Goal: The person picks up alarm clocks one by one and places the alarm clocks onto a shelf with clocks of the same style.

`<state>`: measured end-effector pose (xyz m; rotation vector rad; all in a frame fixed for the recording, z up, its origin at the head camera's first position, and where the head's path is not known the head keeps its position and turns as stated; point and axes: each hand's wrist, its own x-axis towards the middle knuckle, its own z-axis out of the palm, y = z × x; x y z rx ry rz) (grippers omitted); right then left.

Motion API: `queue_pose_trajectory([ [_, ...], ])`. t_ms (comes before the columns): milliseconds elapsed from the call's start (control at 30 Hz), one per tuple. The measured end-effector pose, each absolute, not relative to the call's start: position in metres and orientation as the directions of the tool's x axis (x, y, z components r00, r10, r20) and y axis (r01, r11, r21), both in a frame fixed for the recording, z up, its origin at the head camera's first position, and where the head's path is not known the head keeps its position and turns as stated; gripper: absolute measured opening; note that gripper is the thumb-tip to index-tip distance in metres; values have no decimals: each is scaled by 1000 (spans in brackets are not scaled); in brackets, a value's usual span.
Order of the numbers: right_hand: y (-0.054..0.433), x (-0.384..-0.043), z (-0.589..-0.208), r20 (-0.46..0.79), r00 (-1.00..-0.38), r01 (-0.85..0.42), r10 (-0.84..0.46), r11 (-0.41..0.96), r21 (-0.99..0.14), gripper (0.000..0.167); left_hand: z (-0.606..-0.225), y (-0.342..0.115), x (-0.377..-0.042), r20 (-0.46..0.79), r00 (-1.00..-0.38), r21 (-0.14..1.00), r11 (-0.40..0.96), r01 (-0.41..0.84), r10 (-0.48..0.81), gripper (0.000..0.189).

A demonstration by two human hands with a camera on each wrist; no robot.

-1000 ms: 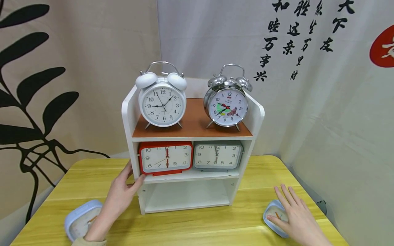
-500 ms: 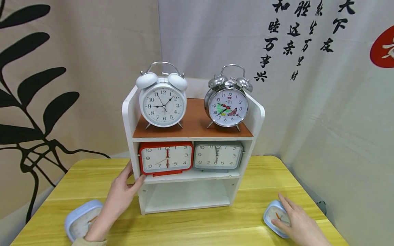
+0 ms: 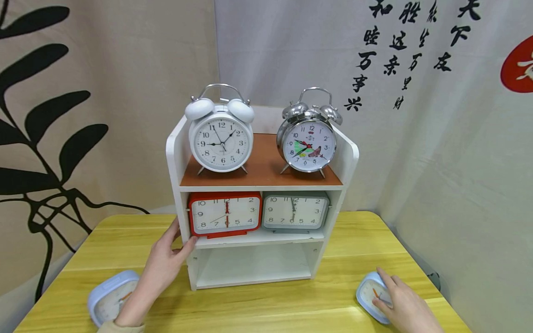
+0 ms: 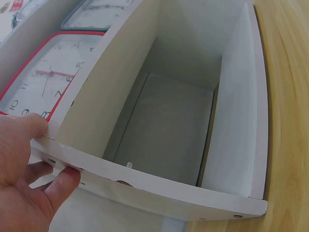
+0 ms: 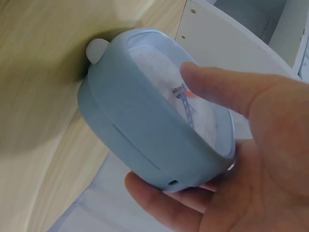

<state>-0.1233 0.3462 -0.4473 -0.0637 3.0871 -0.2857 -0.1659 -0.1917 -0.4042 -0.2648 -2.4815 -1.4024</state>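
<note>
A white shelf unit (image 3: 254, 240) stands on the table. My left hand (image 3: 164, 261) grips its left side panel, thumb at the front edge and fingers on the outer face. Beside that thumb sits a red rectangular clock (image 3: 225, 215) on the middle shelf. At the right, my right hand (image 3: 405, 303) holds a small light-blue alarm clock (image 5: 130, 111); the thumb lies over its dial and the fingers curl behind its body. Under my left forearm is another light-blue alarm clock (image 3: 109, 296), partly covered by the arm.
On the brown top shelf stand a white twin-bell alarm clock (image 3: 221, 143) and a silver twin-bell alarm clock (image 3: 308, 144). A grey-green rectangular clock (image 3: 295, 212) adjoins the red one. The yellow wooden table (image 3: 266, 310) ends at curtains behind.
My right hand has gone from spread fingers above the light-blue clock to fingers and thumb closed around it. The left hand stays where it was on the shelf unit.
</note>
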Motion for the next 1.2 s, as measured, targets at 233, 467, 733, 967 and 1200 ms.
queue_pose_trajectory([
  [233,338,-123,-447,-20,-998,-53,-58,979,-195,83,-405,-193,-166,336,-942,807,509,299,20,70],
  [467,325,-122,-448,10,-997,-72,-71,975,-209,80,-406,-193,-165,341,-940,804,513,301,16,70],
  [733,300,-114,-451,98,-983,-171,-157,972,-162,72,-406,-190,-166,341,-940,810,504,301,14,69],
  [967,270,-107,-449,275,-915,-329,-296,940,-84,69,-404,-190,-164,335,-942,814,503,291,5,69],
  [1200,244,-104,-450,475,-739,-530,-479,848,30,73,-405,-189,-165,352,-936,808,504,306,4,69],
])
